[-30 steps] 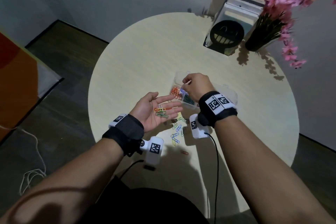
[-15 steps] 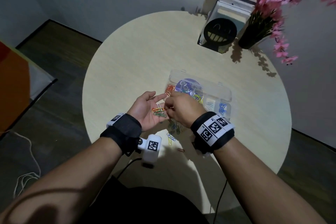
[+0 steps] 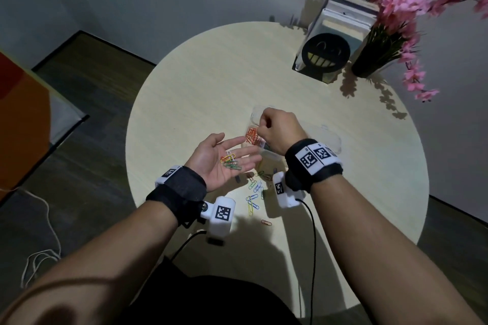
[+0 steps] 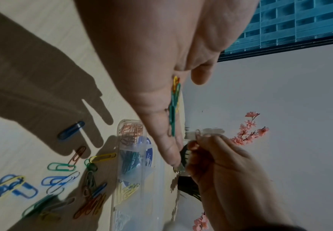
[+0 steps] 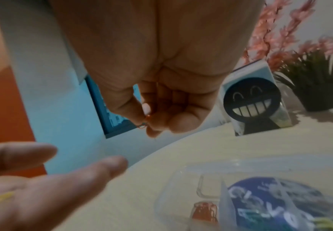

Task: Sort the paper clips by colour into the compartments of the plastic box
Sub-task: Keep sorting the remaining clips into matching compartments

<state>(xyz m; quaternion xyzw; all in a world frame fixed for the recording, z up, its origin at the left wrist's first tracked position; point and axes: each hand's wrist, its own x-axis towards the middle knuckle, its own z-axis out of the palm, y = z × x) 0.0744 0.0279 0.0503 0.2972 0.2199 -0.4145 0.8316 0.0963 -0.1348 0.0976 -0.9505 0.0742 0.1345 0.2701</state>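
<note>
Sitting on the round pale table (image 3: 184, 103), the clear plastic box (image 4: 157, 195) is open, with its compartments in a row. One end compartment holds the orange clips (image 3: 253, 136); the next holds green clips (image 4: 129, 161); the one after holds yellow clips (image 4: 127, 191). A blue round label (image 5: 292, 201) shows through the plastic beside them (its lettering is too blurred to read).

Left hand (image 3: 219, 161): palm up, fingers straight and relaxed, hovering just beside the box's near end. A small bunch of paper clips (image 3: 230, 161) lies loose on the palm: green, yellow, orange and a white one.

Right hand (image 3: 280, 129): fingers curled, thumb and forefinger pinching a single orange clip (image 5: 144, 122), held above the box over the end with the orange compartment. The clip is clear of the plastic, not touching it.

Loose clips (image 3: 254, 192) are scattered on the table, near the box and between the two wrists: blue, yellow, green, and one orange lying apart nearer the body.

At the far edge of the table: a smiley-face bookend (image 3: 326, 54) with a stack of books (image 3: 348, 15) behind it, and a dark vase of pink flowers (image 3: 369, 60) just beside them.
</note>
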